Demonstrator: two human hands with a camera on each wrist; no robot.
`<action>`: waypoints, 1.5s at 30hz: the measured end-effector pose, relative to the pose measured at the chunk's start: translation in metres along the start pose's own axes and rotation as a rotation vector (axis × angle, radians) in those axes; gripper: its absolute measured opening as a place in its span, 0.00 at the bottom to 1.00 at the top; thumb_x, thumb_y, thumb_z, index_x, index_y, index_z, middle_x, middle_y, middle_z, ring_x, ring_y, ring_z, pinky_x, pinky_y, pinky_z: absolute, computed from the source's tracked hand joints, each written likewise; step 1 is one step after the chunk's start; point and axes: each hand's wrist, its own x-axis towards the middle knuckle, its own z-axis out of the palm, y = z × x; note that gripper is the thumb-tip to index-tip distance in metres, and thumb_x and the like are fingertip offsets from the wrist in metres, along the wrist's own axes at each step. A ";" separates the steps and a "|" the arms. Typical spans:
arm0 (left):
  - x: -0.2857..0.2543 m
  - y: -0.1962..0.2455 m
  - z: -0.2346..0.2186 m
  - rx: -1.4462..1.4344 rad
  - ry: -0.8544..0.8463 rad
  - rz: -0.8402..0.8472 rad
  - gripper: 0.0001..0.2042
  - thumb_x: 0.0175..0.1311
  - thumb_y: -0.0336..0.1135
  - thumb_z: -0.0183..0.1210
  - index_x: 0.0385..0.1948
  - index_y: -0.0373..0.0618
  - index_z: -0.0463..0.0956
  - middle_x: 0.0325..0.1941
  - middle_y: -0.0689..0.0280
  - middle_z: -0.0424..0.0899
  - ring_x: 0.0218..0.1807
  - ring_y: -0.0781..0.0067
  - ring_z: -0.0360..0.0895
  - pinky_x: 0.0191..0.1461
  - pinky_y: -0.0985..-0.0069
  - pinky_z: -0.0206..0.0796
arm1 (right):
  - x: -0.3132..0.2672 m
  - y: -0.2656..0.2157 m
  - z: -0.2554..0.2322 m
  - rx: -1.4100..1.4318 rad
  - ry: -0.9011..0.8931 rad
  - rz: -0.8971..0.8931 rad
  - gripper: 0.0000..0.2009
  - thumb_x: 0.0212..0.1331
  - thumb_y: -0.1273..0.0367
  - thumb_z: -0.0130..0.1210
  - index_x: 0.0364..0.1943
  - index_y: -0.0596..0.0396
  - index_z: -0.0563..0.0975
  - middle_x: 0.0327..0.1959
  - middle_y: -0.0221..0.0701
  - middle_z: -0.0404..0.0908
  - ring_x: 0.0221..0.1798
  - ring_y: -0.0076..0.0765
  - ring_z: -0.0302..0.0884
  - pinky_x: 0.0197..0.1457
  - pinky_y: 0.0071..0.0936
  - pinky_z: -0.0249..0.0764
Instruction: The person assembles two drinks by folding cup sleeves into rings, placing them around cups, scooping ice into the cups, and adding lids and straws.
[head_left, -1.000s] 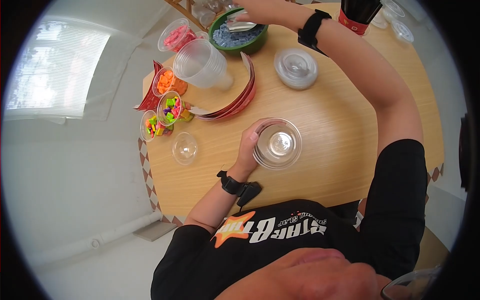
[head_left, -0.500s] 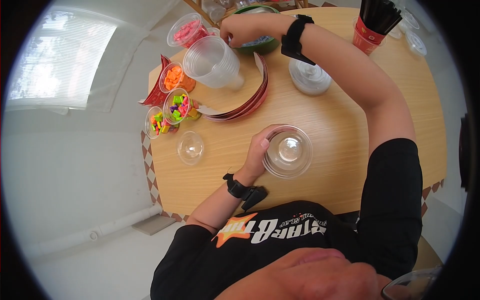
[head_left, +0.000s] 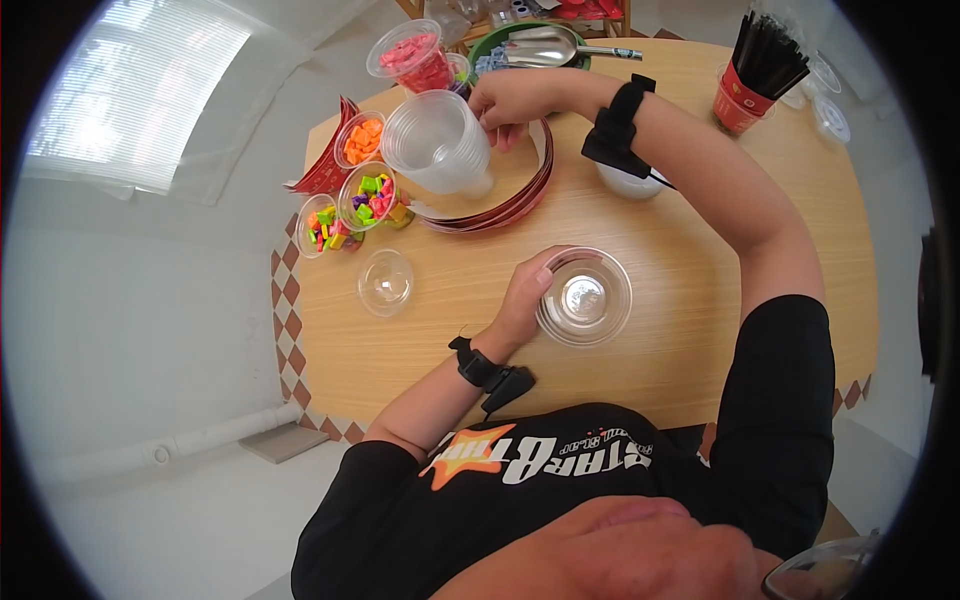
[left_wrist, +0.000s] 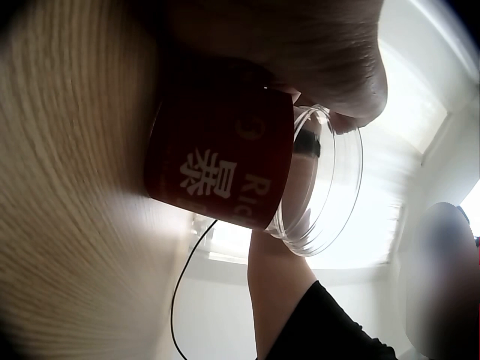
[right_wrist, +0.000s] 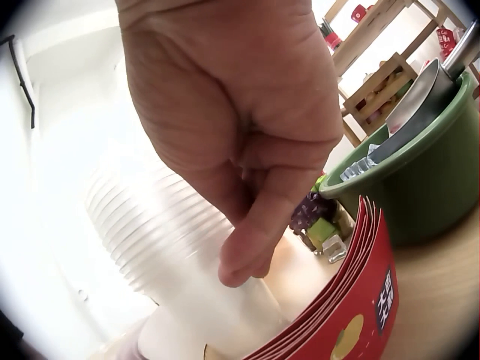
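Observation:
My left hand (head_left: 527,298) grips a clear plastic cup (head_left: 603,322) that stands on the table near my chest. A red paper sleeve (left_wrist: 217,161) with white lettering wraps the cup in the left wrist view. My right hand (head_left: 520,100) reaches across to a tall stack of nested clear cups (head_left: 440,150). Its fingers (right_wrist: 247,259) hang loosely bent beside the stack, with nothing seen between them. A curved bundle of red paper sleeves (head_left: 515,210) lies around the foot of the stack, just below the right fingertips.
Left of the stack stand cups of orange pieces (head_left: 362,142), mixed coloured pieces (head_left: 372,198) and pink pieces (head_left: 412,60). A domed lid (head_left: 386,284) lies in front. Behind, a metal scoop (head_left: 545,46) rests in a green tub (right_wrist: 420,187). Black straws (head_left: 765,65) stand far right.
My right hand has come away from the scoop in the green tub and moved down beside the cup stack. My left hand keeps its grip on the cup. The head view has shifted slightly.

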 end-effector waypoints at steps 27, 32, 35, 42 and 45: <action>0.001 0.000 -0.001 -0.070 -0.010 0.115 0.23 0.73 0.42 0.41 0.55 0.28 0.73 0.57 0.54 0.80 0.62 0.66 0.73 0.70 0.71 0.58 | 0.014 -0.011 0.035 -0.571 0.052 0.366 0.22 0.51 0.80 0.57 0.54 0.55 0.79 0.33 0.46 0.84 0.34 0.45 0.85 0.33 0.37 0.80; 0.001 -0.003 -0.001 -0.036 -0.026 0.165 0.23 0.74 0.40 0.40 0.54 0.29 0.74 0.56 0.54 0.80 0.61 0.67 0.74 0.69 0.71 0.59 | -0.037 -0.042 0.022 -0.612 0.082 0.267 0.19 0.61 0.77 0.48 0.56 0.56 0.78 0.38 0.43 0.85 0.29 0.37 0.84 0.33 0.32 0.79; -0.001 -0.001 0.000 -0.059 -0.017 0.153 0.23 0.74 0.41 0.40 0.53 0.29 0.75 0.55 0.54 0.81 0.60 0.67 0.74 0.68 0.71 0.59 | -0.090 -0.045 0.018 -0.711 0.218 -0.150 0.13 0.64 0.72 0.50 0.50 0.56 0.81 0.41 0.39 0.85 0.40 0.42 0.84 0.46 0.36 0.79; -0.001 0.004 0.000 -0.061 -0.003 0.080 0.25 0.70 0.43 0.41 0.55 0.28 0.74 0.57 0.54 0.80 0.60 0.66 0.75 0.69 0.70 0.60 | -0.194 -0.104 0.097 -0.413 0.015 -0.013 0.09 0.65 0.68 0.56 0.43 0.56 0.82 0.35 0.38 0.84 0.35 0.39 0.80 0.40 0.32 0.74; -0.001 0.005 0.000 -0.028 -0.029 0.121 0.25 0.69 0.42 0.42 0.56 0.28 0.73 0.57 0.54 0.80 0.61 0.66 0.75 0.70 0.70 0.59 | -0.201 -0.085 0.108 -0.440 0.065 -0.136 0.09 0.64 0.69 0.57 0.45 0.57 0.82 0.36 0.38 0.84 0.34 0.38 0.79 0.39 0.32 0.74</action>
